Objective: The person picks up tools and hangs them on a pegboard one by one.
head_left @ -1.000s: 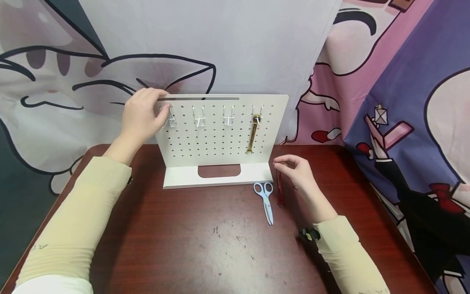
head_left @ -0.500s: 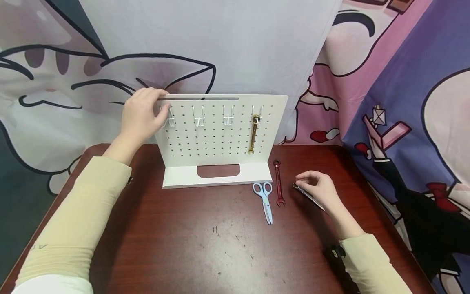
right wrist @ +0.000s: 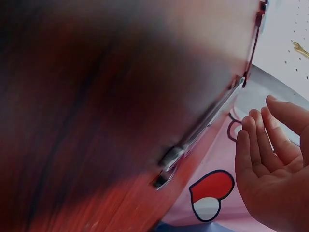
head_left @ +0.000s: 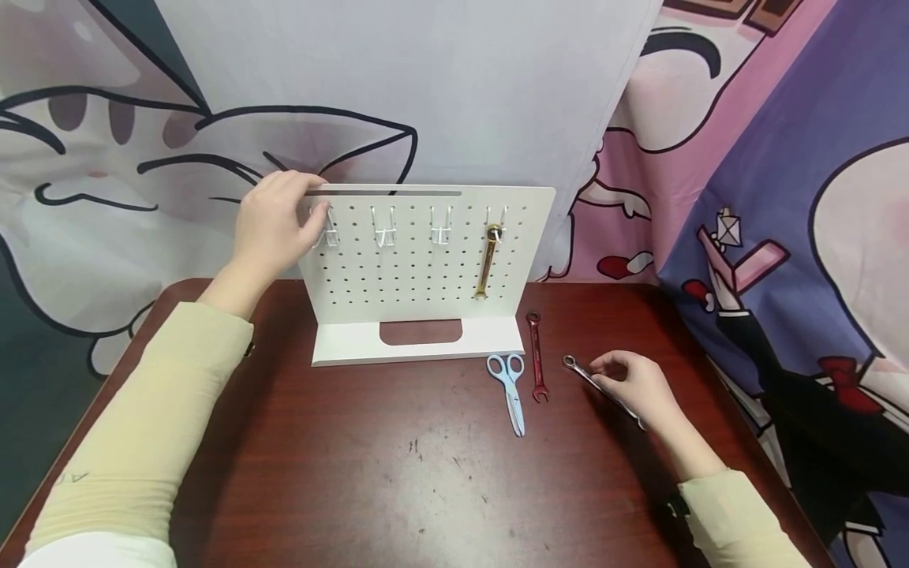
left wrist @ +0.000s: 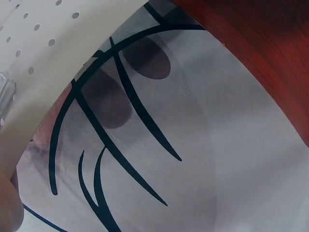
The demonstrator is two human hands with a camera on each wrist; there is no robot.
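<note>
So we're steadying the board (head_left: pixel 419 272) with the left hand (head_left: pixel 275 217), which is gripping its upper left corner, thumb pressing on the front and the other fingers wrapping over the top edge. Meanwhile our right hand (head_left: pixel 639 388) is hovering near the middle of the silver wrench (head_left: pixel 586 375) without pinching anything: its fingers are curving loosely, sitting close together with the thumb standing apart, and the right wrist view is showing what looks like a gap between them and the metal. The wrench is lying at a slant on the counter (head_left: pixel 341 457), to the right of the red wrench (head_left: pixel 536 359) and the scissors (head_left: pixel 510 390), and its visible ring end is facing toward the board side. If we're picking it up, we're probably best off pinching the shaft around the midpoint, where it should be balancing nicely, and getting the fingertips right down low, since a slim bar lying flat isn't giving us much to grab. Coming in square across the shaft is likely helping too, as a glancing pinch could be spinning it into its red neighbour. On the left we're wanting a light, even grip, because tugging that corner could be tipping the board and swinging the gold wrench (head_left: pixel 487 264) that's hanging there.
</note>
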